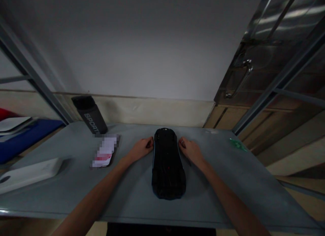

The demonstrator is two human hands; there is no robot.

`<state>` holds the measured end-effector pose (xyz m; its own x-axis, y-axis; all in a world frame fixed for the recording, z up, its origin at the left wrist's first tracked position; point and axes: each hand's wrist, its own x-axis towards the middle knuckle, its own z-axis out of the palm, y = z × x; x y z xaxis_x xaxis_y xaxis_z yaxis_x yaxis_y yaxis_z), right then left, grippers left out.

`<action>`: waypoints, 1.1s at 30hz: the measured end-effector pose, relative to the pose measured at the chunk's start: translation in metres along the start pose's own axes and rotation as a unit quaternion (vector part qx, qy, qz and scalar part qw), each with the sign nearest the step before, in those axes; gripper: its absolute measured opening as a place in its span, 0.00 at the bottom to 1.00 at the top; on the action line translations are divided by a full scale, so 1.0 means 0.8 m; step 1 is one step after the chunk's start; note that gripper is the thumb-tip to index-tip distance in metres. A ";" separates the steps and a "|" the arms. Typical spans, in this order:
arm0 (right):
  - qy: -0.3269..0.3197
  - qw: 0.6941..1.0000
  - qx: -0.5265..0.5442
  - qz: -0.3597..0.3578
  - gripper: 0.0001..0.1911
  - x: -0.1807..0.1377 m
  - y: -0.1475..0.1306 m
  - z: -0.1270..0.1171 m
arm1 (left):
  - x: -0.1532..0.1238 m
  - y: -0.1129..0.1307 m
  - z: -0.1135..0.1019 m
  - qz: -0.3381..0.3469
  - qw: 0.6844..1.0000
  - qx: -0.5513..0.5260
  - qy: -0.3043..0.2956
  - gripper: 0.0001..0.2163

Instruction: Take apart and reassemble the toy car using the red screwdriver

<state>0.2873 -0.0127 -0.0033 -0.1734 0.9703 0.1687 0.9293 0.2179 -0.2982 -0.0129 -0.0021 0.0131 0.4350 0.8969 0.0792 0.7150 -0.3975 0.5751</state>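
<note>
A long black toy car [167, 165] lies upside down in the middle of a grey table [223, 181], its length running away from me. My left hand [141, 149] rests against its left side near the far end, fingers curled onto the edge. My right hand [190, 150] presses the opposite side at the same height, fingers bent against the body. Both hands grip the car between them.
A dark bottle marked SPORT [90, 114] stands at the back left. A blurred card [104, 151] lies in front of it. A white box [27, 174] sits at the left edge, with a blue folder [22, 136] beyond. A metal door with a handle [241, 78] is on the right.
</note>
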 end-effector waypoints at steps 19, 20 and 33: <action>-0.007 1.000 -0.010 0.002 0.09 -0.002 -0.003 -0.002 | -0.001 0.001 0.001 0.005 1.000 -0.002 0.009 0.02; -0.007 1.000 -0.010 0.001 0.09 -0.002 -0.003 -0.002 | -0.001 0.002 0.001 0.005 1.000 -0.002 0.008 0.02; -0.005 1.000 -0.010 0.001 0.10 -0.001 -0.002 -0.002 | -0.001 0.003 0.000 0.004 1.000 0.001 0.011 0.03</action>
<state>0.2864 -0.0143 -0.0017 -0.1746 0.9717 0.1589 0.9357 0.2140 -0.2804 -0.0114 -0.0037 0.0144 0.4287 0.8978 0.1011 0.7129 -0.4049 0.5726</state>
